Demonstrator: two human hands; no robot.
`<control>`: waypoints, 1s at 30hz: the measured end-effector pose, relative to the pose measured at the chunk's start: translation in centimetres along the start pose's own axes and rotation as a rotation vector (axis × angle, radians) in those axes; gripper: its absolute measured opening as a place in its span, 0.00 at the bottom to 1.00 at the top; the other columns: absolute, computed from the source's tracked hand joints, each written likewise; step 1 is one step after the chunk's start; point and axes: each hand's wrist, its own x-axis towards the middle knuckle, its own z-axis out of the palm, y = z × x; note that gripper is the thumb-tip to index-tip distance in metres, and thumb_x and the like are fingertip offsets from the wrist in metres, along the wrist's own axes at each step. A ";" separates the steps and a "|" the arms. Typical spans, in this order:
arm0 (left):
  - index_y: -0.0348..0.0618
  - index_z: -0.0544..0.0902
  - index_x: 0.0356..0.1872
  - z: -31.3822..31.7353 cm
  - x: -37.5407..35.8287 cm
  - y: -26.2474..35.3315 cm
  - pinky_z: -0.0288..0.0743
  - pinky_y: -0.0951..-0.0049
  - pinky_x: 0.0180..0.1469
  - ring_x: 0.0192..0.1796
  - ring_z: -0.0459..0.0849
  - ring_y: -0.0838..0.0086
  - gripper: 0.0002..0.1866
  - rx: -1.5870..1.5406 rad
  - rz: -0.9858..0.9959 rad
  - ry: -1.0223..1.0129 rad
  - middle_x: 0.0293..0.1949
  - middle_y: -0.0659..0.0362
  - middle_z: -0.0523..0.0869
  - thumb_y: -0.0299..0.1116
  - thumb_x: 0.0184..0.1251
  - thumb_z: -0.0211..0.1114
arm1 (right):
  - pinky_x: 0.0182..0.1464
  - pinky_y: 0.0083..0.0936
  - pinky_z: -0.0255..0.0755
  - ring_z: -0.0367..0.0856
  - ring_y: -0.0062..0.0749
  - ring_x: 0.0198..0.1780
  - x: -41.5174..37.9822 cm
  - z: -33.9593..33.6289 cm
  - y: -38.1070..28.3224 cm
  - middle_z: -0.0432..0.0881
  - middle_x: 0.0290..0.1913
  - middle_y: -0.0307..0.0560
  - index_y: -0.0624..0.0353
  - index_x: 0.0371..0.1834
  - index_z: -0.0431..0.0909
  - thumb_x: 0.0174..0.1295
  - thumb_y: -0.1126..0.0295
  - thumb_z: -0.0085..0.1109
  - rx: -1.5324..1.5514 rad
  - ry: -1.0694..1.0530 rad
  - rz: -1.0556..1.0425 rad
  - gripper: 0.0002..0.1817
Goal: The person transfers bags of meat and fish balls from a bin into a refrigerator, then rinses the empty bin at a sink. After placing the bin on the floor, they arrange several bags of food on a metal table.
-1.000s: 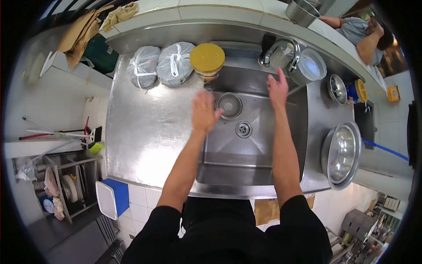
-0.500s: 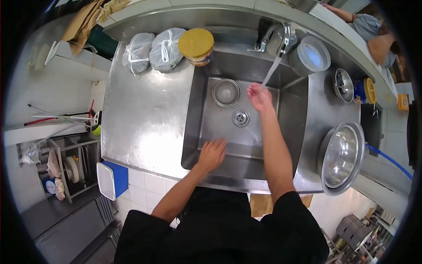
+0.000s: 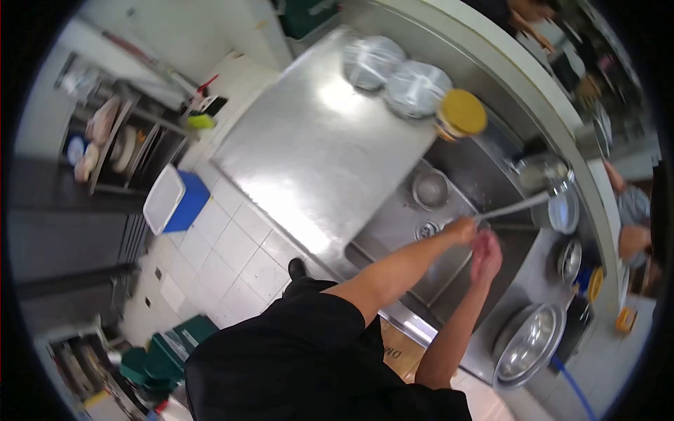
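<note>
My left hand [image 3: 461,230] and my right hand [image 3: 486,257] are close together over the sink [image 3: 507,245], where a stream of water [image 3: 516,208] runs onto them from the faucet [image 3: 559,188]. No object shows in either one. The fingers of my right hand are stretched out; those of my left are blurred and partly hidden by the water. Below them, in the basin, a round metal strainer bowl [image 3: 430,189] sits near the drain [image 3: 426,230].
Two tied plastic bags [image 3: 373,62] [image 3: 418,89] and a yellow-lidded tub [image 3: 461,114] stand along the back. At right are a clear container [image 3: 564,210], a small metal bowl [image 3: 569,260] and large metal basins [image 3: 530,344]. A blue-and-white cooler [image 3: 186,200] is on the floor. Other people work beyond the ledge.
My view has turned and tilted. My left hand has moved from the sink's front left to the water stream, beside my right hand.
</note>
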 end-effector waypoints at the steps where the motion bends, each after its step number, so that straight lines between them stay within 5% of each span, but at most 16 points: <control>1: 0.45 0.84 0.44 -2.2 -4.3 1.0 0.74 0.48 0.48 0.49 0.83 0.54 0.17 0.184 -0.195 -0.147 0.47 0.47 0.83 0.39 0.57 0.57 | 0.44 0.24 0.73 0.78 0.27 0.40 -0.2 -1.9 3.3 0.80 0.38 0.42 0.62 0.46 0.77 0.67 0.63 0.51 -0.118 0.064 0.115 0.14; 2: 0.49 0.83 0.49 -2.0 -6.6 -0.6 0.64 0.41 0.58 0.59 0.78 0.58 0.19 0.323 -0.233 -0.319 0.55 0.51 0.81 0.39 0.56 0.58 | 0.42 0.23 0.72 0.78 0.25 0.37 -0.5 -6.0 6.3 0.80 0.33 0.40 0.61 0.42 0.78 0.65 0.63 0.54 -0.415 -0.123 0.225 0.13; 3: 0.51 0.82 0.52 -3.1 -9.5 -1.0 0.58 0.36 0.59 0.62 0.74 0.61 0.20 0.441 -0.267 -0.427 0.58 0.54 0.78 0.39 0.56 0.58 | 0.37 0.25 0.72 0.78 0.27 0.33 -3.7 -2.9 6.8 0.79 0.28 0.42 0.62 0.39 0.79 0.58 0.65 0.61 -0.856 0.090 0.248 0.12; 4: 0.47 0.83 0.48 -5.7 -13.4 -0.4 0.60 0.37 0.59 0.60 0.76 0.58 0.19 0.422 -0.249 -0.456 0.55 0.52 0.80 0.35 0.53 0.59 | 0.35 0.30 0.72 0.77 0.33 0.28 -3.6 -5.9 10.3 0.78 0.27 0.45 0.64 0.37 0.78 0.53 0.70 0.62 -1.484 -0.083 -0.348 0.11; 5: 0.44 0.84 0.41 -6.1 -16.0 -1.7 0.65 0.40 0.55 0.53 0.80 0.56 0.15 0.377 -0.189 -0.361 0.48 0.51 0.83 0.33 0.50 0.60 | 0.34 0.34 0.72 0.76 0.39 0.25 -5.5 -4.2 10.8 0.76 0.24 0.49 0.66 0.33 0.78 0.49 0.74 0.59 -1.433 -0.020 -0.420 0.09; 8: 0.39 0.83 0.24 -6.1 -22.7 -6.6 0.79 0.57 0.35 0.33 0.85 0.54 0.06 0.321 0.137 0.010 0.26 0.48 0.85 0.28 0.46 0.59 | 0.29 0.31 0.71 0.76 0.33 0.25 -7.0 2.3 10.2 0.78 0.25 0.46 0.65 0.31 0.80 0.46 0.76 0.57 -1.541 0.089 -0.287 0.08; 10: 0.38 0.82 0.27 -9.6 -27.8 -5.9 0.78 0.55 0.38 0.36 0.85 0.52 0.07 0.321 0.158 0.072 0.29 0.47 0.85 0.29 0.49 0.59 | 0.24 0.31 0.68 0.75 0.32 0.23 -5.9 5.4 10.6 0.78 0.24 0.45 0.64 0.30 0.80 0.46 0.77 0.55 -1.582 0.036 -0.391 0.08; 12: 0.38 0.82 0.30 -13.3 -33.4 -5.8 0.77 0.52 0.40 0.39 0.84 0.51 0.08 0.324 0.180 0.136 0.31 0.47 0.85 0.30 0.52 0.58 | 0.18 0.27 0.67 0.74 0.29 0.19 -4.9 9.8 11.4 0.78 0.22 0.45 0.64 0.33 0.79 0.47 0.77 0.56 -1.238 -0.296 0.192 0.09; 18: 0.39 0.80 0.27 -21.8 -47.8 -13.3 0.75 0.52 0.38 0.35 0.82 0.49 0.09 0.244 0.246 0.681 0.27 0.46 0.83 0.34 0.56 0.57 | 0.17 0.28 0.72 0.78 0.33 0.15 -6.1 32.2 13.8 0.80 0.20 0.46 0.65 0.39 0.79 0.51 0.74 0.58 -1.790 -0.465 -0.123 0.12; 19: 0.39 0.80 0.25 -23.3 -50.0 -15.1 0.75 0.51 0.34 0.33 0.82 0.48 0.09 0.302 0.081 0.605 0.26 0.46 0.82 0.35 0.54 0.58 | 0.17 0.28 0.73 0.78 0.33 0.15 -2.7 34.2 16.2 0.79 0.19 0.48 0.65 0.36 0.79 0.51 0.72 0.58 -1.843 -0.588 -0.402 0.10; 20: 0.38 0.80 0.24 -24.1 -52.3 -17.8 0.75 0.52 0.32 0.31 0.82 0.48 0.09 0.277 0.159 0.726 0.25 0.46 0.82 0.34 0.51 0.59 | 0.18 0.29 0.73 0.78 0.34 0.14 0.6 35.5 18.8 0.79 0.19 0.50 0.66 0.33 0.80 0.51 0.70 0.58 -1.872 -0.704 -0.683 0.10; 22: 0.38 0.80 0.25 -25.9 -58.1 -20.7 0.75 0.52 0.34 0.33 0.82 0.49 0.09 0.087 -0.171 0.826 0.26 0.45 0.82 0.35 0.53 0.59 | 0.24 0.32 0.75 0.81 0.36 0.18 -2.4 45.2 22.6 0.79 0.18 0.54 0.69 0.24 0.80 0.52 0.65 0.57 -1.790 -0.892 -0.880 0.15; 25: 0.38 0.81 0.28 -26.4 -66.8 -26.4 0.75 0.51 0.42 0.38 0.81 0.48 0.13 0.067 -0.337 1.064 0.31 0.44 0.83 0.36 0.63 0.52 | 0.27 0.31 0.78 0.83 0.38 0.25 -11.6 60.0 30.0 0.83 0.28 0.56 0.67 0.35 0.83 0.51 0.64 0.60 -1.625 -1.145 -0.752 0.15; 26: 0.39 0.80 0.29 -26.1 -69.3 -28.0 0.74 0.53 0.43 0.40 0.81 0.49 0.13 0.032 -0.484 1.098 0.33 0.45 0.83 0.37 0.64 0.52 | 0.27 0.29 0.78 0.83 0.35 0.27 -13.8 63.8 33.2 0.84 0.30 0.55 0.66 0.37 0.82 0.52 0.65 0.60 -1.603 -1.313 -1.027 0.15; 27: 0.39 0.79 0.29 -25.7 -71.9 -29.7 0.73 0.53 0.43 0.39 0.80 0.49 0.12 -0.056 -0.551 1.201 0.32 0.46 0.82 0.36 0.64 0.53 | 0.27 0.28 0.77 0.82 0.33 0.25 -14.5 67.1 38.0 0.84 0.29 0.54 0.67 0.37 0.82 0.52 0.65 0.61 -1.576 -1.401 -0.713 0.15; 30: 0.38 0.77 0.29 -23.1 -79.5 -33.8 0.72 0.53 0.40 0.37 0.78 0.49 0.10 -0.252 -0.790 1.490 0.29 0.47 0.79 0.34 0.63 0.55 | 0.26 0.25 0.76 0.82 0.31 0.23 -20.4 76.9 51.4 0.83 0.28 0.53 0.66 0.37 0.82 0.52 0.66 0.60 -1.490 -1.747 -0.564 0.14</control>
